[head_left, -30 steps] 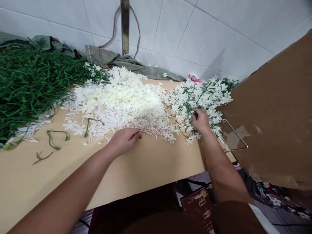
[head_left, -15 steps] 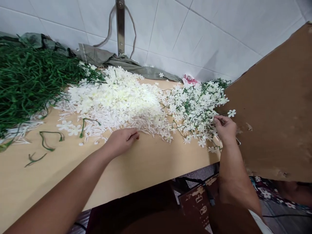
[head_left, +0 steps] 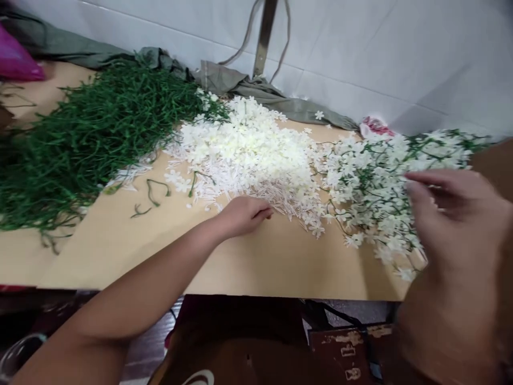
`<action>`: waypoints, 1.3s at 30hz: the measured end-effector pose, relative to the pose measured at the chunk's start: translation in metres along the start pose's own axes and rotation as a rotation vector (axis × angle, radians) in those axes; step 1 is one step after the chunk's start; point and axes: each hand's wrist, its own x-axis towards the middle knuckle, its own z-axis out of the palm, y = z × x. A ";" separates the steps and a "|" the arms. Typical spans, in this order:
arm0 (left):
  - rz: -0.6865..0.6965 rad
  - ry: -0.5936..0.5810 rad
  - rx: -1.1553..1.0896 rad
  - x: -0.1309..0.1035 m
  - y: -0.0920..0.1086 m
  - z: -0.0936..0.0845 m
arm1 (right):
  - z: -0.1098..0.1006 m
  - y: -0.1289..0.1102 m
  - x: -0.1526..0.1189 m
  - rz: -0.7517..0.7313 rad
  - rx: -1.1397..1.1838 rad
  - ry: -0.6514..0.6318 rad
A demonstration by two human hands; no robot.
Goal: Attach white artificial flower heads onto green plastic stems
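Note:
My left hand (head_left: 244, 214) rests on the wooden table (head_left: 260, 262) with its fingers curled, touching the near edge of a heap of loose white plastic flowers (head_left: 248, 149). My right hand (head_left: 452, 219) is raised close to the camera and blurred, fingers apart, with nothing visible in it. It hovers in front of a bunch of white flowers on green stems (head_left: 380, 171) at the table's right end. A big pile of bare green stems (head_left: 88, 128) covers the left side.
A few loose green stems (head_left: 154, 190) lie near the flower heap. Grey-green cloth (head_left: 256, 91) runs along the tiled wall, under a metal bracket (head_left: 264, 32). Something pink (head_left: 16, 59) sits far left. A brown bag (head_left: 348, 347) stands below the table edge.
My right hand left the stemmed bunch and rose toward the camera. The view swung left and down, so the brown board at right dropped out. My left hand stayed put.

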 end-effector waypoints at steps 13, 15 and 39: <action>0.259 0.025 -0.158 -0.014 -0.001 0.017 | 0.209 -0.225 0.015 -0.564 0.028 -0.919; 0.260 -0.057 -0.112 -0.013 -0.002 0.015 | 0.205 -0.216 0.020 -0.513 0.109 -0.934; 0.490 0.640 0.503 -0.011 -0.005 -0.003 | 0.107 -0.089 -0.018 0.347 0.636 -0.932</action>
